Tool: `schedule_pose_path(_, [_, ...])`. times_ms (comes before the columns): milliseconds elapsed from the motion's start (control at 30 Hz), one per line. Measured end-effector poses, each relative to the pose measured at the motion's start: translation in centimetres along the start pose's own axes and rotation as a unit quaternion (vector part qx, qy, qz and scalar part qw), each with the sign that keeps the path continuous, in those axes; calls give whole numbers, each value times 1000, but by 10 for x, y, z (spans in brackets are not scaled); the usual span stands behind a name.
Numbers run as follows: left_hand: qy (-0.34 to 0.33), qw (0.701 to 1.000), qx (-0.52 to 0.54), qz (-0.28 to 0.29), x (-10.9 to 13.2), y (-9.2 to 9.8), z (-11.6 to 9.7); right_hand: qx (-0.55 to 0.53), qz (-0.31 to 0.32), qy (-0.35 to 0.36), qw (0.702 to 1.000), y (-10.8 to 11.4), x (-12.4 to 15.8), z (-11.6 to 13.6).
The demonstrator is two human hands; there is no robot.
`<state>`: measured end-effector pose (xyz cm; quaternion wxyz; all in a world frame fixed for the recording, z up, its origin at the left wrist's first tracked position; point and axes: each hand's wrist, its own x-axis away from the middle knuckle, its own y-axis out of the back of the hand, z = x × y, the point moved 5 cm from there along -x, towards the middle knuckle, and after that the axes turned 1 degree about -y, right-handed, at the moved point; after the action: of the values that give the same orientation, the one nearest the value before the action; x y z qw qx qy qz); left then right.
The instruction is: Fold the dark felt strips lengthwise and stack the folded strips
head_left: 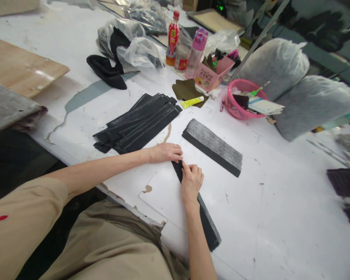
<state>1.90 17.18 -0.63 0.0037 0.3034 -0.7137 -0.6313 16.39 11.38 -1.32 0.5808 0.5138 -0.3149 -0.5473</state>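
A long black strip (207,221) lies on the white table (280,217), running from my hands toward the near edge. My left hand (165,152) rests curled at the strip's far end, fingertips pinching it. My right hand (191,181) is closed on the same end, thumb and fingers pressing the strip. Beyond the hands lies a grey-topped black pad (212,146). To the left sits a fanned stack of black strips (138,122).
A pink bowl (236,111) with tools, a pink box (211,76), bottles (173,37), a yellow tube (192,102) and plastic bags (134,42) crowd the far side. Grey stuffed bags (309,105) lie at right, a wooden board (20,66) at left.
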Motion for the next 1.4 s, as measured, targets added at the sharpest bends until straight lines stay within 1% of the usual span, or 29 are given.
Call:
schedule_pose_path(67, [-7,1000,5,-2,-3,3,7,6,-7,0,1000,-3,-7,0])
schedule_pose_path(167, [-16,1000,-1,-1,-4,3,10,18,-13,10,1000,-5,-11,1])
schedule_pose_path(300, [-14,1000,-16,-4,0,0,10,31,-16,18,999,-5,-10,2])
schedule_pose_path(467, [-21,999,-41,11,4,-3,7,39,-16,18,999,-5,-9,3])
schedule_pose_path(567, [-7,998,-55,6,5,-3,6,43,-15,19,999,-5,-9,4])
schedule_pose_path(633, [18,997,-71,-8,6,-3,4,46,-13,19,999,-4,-9,4])
schedule_pose_path(733, [83,991,-100,-35,8,-3,-1,49,-11,15,999,-3,-10,4])
schedule_pose_path(833, [131,982,-126,-62,9,-5,-10,53,-10,14,998,-2,-10,5])
schedule_pose_path(900, [131,981,-128,-68,7,-8,-20,53,-9,12,998,-2,-10,6])
schedule_pose_path(1033, [133,984,-108,-52,4,-16,-32,40,0,-1,999,-2,-11,5])
schedule_pose_path(1167, [145,982,-107,-52,3,-15,-35,-5,5,-11,1000,2,-10,-4])
schedule_pose_path(1267, [137,983,-114,-37,3,-13,-36,-36,5,-6,999,6,-7,-11])
schedule_pose_path(1400, [124,983,-136,-22,3,-11,-38,-47,1,-7,999,8,-2,-15])
